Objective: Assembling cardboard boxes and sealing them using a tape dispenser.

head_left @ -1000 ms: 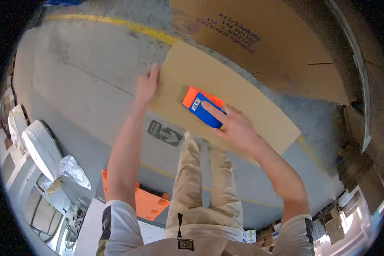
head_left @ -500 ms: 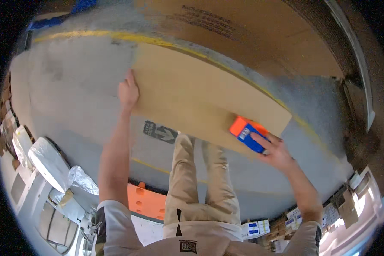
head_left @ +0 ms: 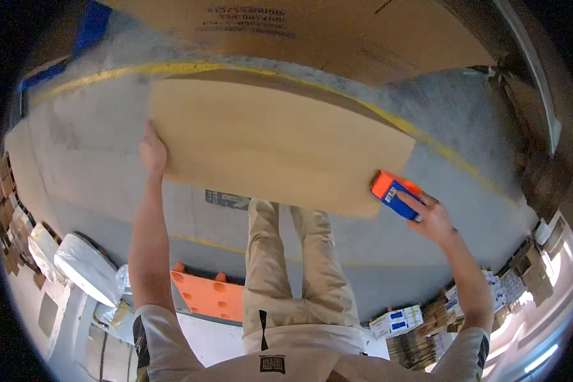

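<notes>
A flat tan cardboard sheet (head_left: 274, 143) spans the middle of the view, in front of my legs and above the grey floor. At its left edge my left hand (head_left: 153, 151) is closed on the cardboard, with one finger stretched along the side. My right hand (head_left: 436, 219) is wrapped round a blue and orange block-shaped hand tool (head_left: 396, 195) with a small pale label; its exact kind is unclear. The tool's orange end is beside the sheet's lower right edge, and I cannot tell whether they touch.
A large brown cardboard piece (head_left: 337, 38) lies at the far side, beyond a yellow floor line (head_left: 184, 67). An orange plastic panel (head_left: 209, 295) stands near my legs at the left. White-wrapped items (head_left: 88, 267) are at the left; stacked boxes (head_left: 398, 321) are at the lower right.
The cardboard sheet and my left hand have shifted left in the view. My right hand has moved to the right with the tool, from over the sheet to its right edge.
</notes>
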The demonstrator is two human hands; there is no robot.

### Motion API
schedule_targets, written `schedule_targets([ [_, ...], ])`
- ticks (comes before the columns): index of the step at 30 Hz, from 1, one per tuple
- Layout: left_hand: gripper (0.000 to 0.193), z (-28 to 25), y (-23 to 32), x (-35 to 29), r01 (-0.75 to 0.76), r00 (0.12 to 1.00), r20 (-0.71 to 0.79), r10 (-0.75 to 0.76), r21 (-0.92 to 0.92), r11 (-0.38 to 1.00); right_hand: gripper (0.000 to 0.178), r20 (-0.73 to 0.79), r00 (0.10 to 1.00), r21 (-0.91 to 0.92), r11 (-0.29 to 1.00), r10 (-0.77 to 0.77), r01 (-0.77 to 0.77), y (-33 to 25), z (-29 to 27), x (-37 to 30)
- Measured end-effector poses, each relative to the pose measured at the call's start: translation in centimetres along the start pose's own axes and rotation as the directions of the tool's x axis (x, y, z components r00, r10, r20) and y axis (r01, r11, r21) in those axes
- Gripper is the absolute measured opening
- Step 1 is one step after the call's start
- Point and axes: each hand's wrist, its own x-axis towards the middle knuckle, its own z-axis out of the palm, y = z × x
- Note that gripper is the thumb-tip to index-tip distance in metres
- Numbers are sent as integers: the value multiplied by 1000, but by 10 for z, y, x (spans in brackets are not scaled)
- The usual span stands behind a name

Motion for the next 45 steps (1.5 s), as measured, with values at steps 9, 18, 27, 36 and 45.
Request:
schedule_targets([
  [9,62,98,78,-163,-485,857,244,453,89,870,90,68,998,8,1000,-8,8,-26,13,25],
  [18,96,123,106,-227,-823,534,578,617,188,536,85,137,990,-14,1000,-25,27,-23,1,32],
  [27,93,112,32,-158,-854,512,487,707,200,481,90,179,946,-168,956,269,-240,-1,65,23],
  [36,87,111,51,-161,-831,517,575,635,160,532,59,207,884,-94,908,419,-408,-22,224,168],
  [45,85,-169,-153,163,122,984,149,-103,-129,984,87,294,760,808,274,580,-522,-96,231,213],
])
